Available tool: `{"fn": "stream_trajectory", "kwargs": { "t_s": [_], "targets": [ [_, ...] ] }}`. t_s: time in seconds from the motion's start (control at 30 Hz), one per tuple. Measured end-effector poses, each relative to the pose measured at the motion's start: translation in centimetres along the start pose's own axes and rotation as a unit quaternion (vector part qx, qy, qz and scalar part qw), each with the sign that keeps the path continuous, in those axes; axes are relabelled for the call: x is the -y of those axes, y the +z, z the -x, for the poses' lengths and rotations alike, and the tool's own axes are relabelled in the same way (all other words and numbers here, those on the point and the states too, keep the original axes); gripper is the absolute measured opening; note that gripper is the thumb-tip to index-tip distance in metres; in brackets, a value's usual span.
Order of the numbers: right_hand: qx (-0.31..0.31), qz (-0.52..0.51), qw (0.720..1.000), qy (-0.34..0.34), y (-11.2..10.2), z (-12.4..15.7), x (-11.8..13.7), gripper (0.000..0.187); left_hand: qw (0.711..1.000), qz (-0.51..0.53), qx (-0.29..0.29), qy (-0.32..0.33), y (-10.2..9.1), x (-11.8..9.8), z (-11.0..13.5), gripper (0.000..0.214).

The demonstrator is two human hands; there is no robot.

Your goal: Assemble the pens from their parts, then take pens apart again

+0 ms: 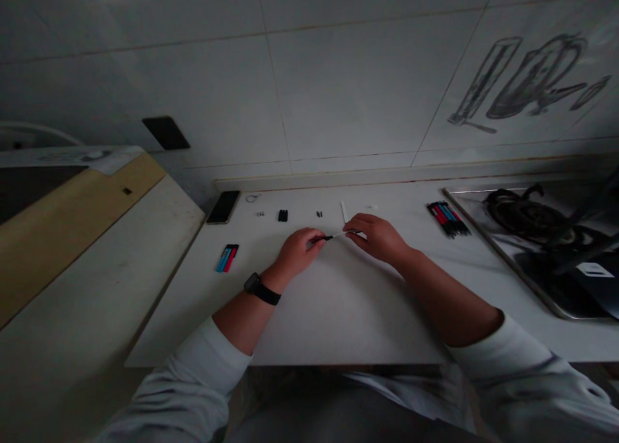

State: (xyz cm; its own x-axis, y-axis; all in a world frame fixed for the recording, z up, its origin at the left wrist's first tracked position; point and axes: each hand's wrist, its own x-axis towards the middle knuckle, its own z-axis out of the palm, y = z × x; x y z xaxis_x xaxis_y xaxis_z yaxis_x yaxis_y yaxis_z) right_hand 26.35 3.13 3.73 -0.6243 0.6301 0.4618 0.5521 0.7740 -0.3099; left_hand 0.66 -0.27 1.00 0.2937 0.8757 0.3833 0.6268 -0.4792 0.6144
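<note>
Over the white countertop point(309, 314), both hands meet at a pen refill point(340, 233), a thin white tube. My left hand point(298, 249) is closed in a pinch on a slim black pen part point(329, 238) at the refill's left end. The fingers of my right hand point(377, 236) are pinched round the refill's other end, where something dark also shows. Whether the refill sits inside the black part I cannot tell. Just beyond the hands lie small black pieces point(319, 214), a black cluster of short parts point(283, 215) and a white strip point(343, 211).
Red, blue and black pens point(448, 219) lie in a bundle at right, beside a gas stove point(532, 236). At left are several coloured pen barrels point(227, 258), a phone point(224, 207) and tiny metallic pieces point(261, 214). A tiled wall point(338, 95) rises behind.
</note>
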Motion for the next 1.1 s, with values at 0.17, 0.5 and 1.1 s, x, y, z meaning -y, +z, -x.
{"fn": "stream_trajectory", "kwargs": {
  "t_s": [0.17,0.5,1.1],
  "targets": [
    [0.025,0.005,1.0,-0.012,1.0,0.0,0.5,0.02,1.0,-0.002,0.019,0.014,0.0,-0.1,0.0,0.013],
    [0.027,0.009,0.999,-0.034,1.5,0.0,0.5,0.019,0.999,0.0,0.05,0.003,0.1,0.1,0.1,0.017],
    [0.01,0.019,0.999,-0.025,1.5,0.0,0.7,0.021,0.999,0.044,-0.003,-0.031,0.0,0.3,0.1,0.023]
  ]
}}
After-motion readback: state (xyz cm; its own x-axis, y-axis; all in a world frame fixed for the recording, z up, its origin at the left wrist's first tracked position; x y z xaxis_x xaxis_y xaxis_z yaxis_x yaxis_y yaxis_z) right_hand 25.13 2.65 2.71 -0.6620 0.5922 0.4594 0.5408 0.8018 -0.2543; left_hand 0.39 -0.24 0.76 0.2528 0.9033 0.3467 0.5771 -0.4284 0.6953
